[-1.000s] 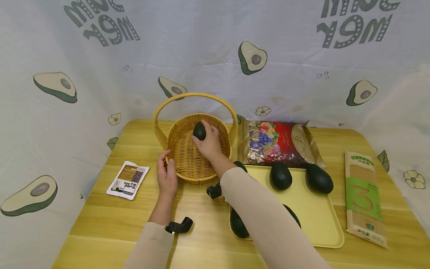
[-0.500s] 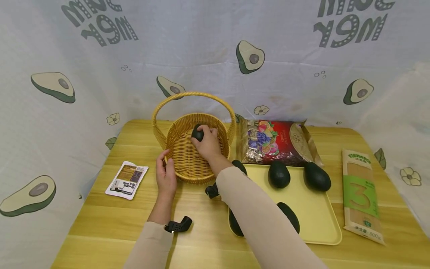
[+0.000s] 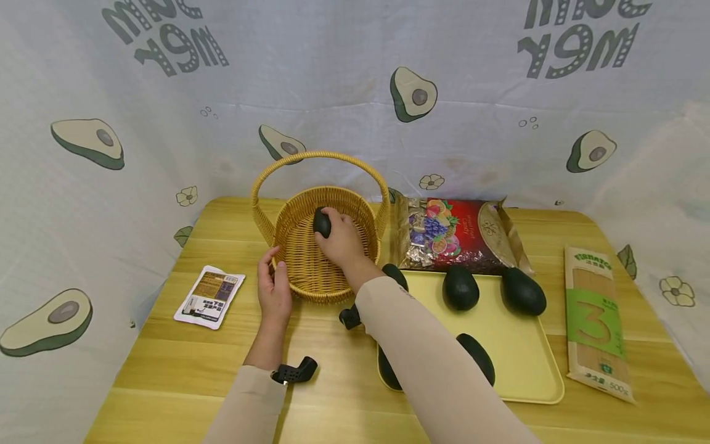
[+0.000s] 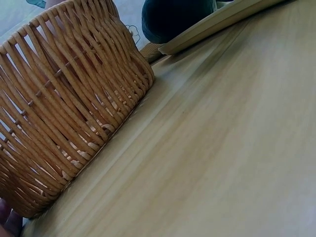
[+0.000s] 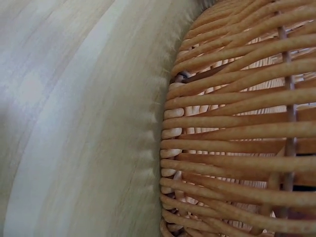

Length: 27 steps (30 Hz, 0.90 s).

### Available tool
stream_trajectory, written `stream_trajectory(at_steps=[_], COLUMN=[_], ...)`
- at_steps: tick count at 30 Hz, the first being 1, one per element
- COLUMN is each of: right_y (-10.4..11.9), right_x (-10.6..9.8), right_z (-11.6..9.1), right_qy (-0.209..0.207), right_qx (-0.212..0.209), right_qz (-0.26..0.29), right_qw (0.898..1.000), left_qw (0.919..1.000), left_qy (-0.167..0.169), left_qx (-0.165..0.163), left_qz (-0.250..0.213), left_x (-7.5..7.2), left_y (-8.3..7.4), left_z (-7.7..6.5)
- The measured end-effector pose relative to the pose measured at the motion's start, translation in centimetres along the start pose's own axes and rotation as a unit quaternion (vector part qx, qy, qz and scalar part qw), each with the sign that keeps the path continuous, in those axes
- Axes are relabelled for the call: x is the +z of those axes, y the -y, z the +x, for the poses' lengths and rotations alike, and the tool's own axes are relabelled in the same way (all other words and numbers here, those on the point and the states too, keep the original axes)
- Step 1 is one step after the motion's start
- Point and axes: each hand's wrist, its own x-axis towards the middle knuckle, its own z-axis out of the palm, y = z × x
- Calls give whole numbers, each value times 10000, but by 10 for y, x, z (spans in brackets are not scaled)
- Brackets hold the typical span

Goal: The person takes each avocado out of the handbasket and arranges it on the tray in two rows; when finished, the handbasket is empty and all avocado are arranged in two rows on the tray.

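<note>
In the head view my right hand (image 3: 342, 242) reaches into a yellow wicker basket (image 3: 317, 286) and grips a dark green avocado (image 3: 322, 223) between thumb and fingers. The fruit is low inside, over the woven floor. My left hand (image 3: 275, 292) rests against the basket's left front side, fingers and thumb spread along the rim. A tall arched handle (image 3: 320, 154) rises over the basket. Both wrist views look at the basket's woven outer wall (image 4: 74, 89) from close by; only a bit of the left hand's fingers (image 4: 9, 217) shows at a corner.
To the right, a yellow tray (image 3: 516, 351) carries several avocados (image 3: 461, 288), some partly hidden by the right sleeve. Behind it lies a red candy bag (image 3: 460, 234). A noodle pack (image 3: 598, 327) is at far right, a white pouch (image 3: 209, 297) at left. A printed curtain (image 3: 344, 68) hangs behind.
My right hand has lowered the avocado farther into the basket and shifted it slightly left, tilting it. The left hand stays at the basket's side.
</note>
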Motion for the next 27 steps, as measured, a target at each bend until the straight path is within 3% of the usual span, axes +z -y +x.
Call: stream_trajectory(at_steps=[12,22,27], right_y=[0,10,17], right_x=[1,-7,-12], right_z=[-1,-8,-14], right_qy=[72,-343,-526], right_qx=[-229,-995,-1059], right_qz=[-53,184,529], right_qw=[9997,9943,9916], left_qw=[10000,10000,9998], left_qy=[9,-1,-39], left_qx=[-20,81,167], left_qz=[-86,-38,-72], left_x=[0,1,1], left_y=[0,1,1], left_z=[-1,0,2])
